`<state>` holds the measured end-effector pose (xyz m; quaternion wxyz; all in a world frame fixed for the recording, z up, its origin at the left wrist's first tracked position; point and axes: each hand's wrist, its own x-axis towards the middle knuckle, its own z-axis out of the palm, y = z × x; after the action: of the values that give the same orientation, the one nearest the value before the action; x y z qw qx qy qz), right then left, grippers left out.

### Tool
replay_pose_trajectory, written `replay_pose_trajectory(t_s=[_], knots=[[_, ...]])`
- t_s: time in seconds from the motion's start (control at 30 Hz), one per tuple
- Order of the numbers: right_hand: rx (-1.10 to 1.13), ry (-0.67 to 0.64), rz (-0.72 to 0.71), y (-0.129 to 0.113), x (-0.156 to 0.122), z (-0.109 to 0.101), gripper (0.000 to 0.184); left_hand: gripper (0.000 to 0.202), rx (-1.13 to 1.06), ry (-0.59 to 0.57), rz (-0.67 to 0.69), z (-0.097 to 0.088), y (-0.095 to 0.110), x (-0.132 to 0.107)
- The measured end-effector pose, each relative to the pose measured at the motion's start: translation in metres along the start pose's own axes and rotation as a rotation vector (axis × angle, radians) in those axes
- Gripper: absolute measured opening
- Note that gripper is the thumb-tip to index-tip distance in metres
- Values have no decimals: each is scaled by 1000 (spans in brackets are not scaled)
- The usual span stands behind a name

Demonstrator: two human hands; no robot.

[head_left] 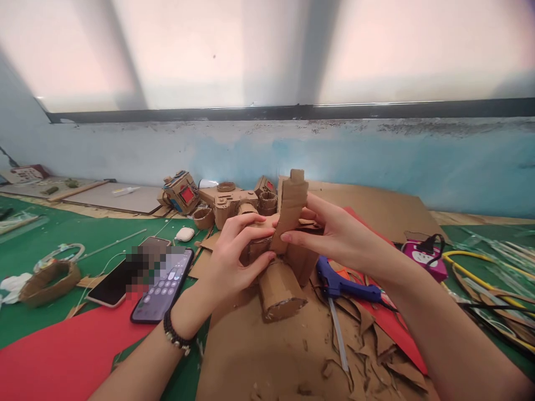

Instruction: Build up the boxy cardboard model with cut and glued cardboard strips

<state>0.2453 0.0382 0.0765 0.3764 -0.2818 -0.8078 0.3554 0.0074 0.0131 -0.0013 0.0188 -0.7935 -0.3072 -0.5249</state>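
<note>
A brown cardboard model (279,289) made of rolled tubes and strips stands on a cardboard sheet (259,356) in the middle. My left hand (232,256) grips its left side, fingers wrapped round the body. My right hand (334,234) pinches an upright cardboard strip (290,206) against the model from the right. Both hands are closed on the model. A blue glue gun (340,284) lies just right of it, under my right wrist.
Two phones (161,287) lie left of my left hand, over red paper (62,356). Finished cardboard pieces (228,203) stand at the back. Cardboard scraps (376,345) litter the front right. A pink box (424,257) and yellow cables (480,278) sit at the right. A cardboard ring (50,281) lies far left.
</note>
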Motion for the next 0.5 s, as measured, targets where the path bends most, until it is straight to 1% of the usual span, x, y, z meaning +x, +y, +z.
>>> replay_pose_trajectory(t_s=[0.1,0.2,0.3,0.37,0.43,0.5], knots=[[7,1,2,3,1,1,29,30,17,23,-9,2,0,0],[19,-8,4,2,2,1,30,29,15,23,-6,2,0,0],[44,-26,21,-1,2,1,25,29,13,32,3,3,0,-1],[56,-23,49,-4,2,1,18,28,21,52,2,4,0,-1],[18,8,60,-5,2,1,13,26,32,71,2,6,0,0],[-61,44,38,-5,2,1,12,26,42,77,9,7,-1,0]])
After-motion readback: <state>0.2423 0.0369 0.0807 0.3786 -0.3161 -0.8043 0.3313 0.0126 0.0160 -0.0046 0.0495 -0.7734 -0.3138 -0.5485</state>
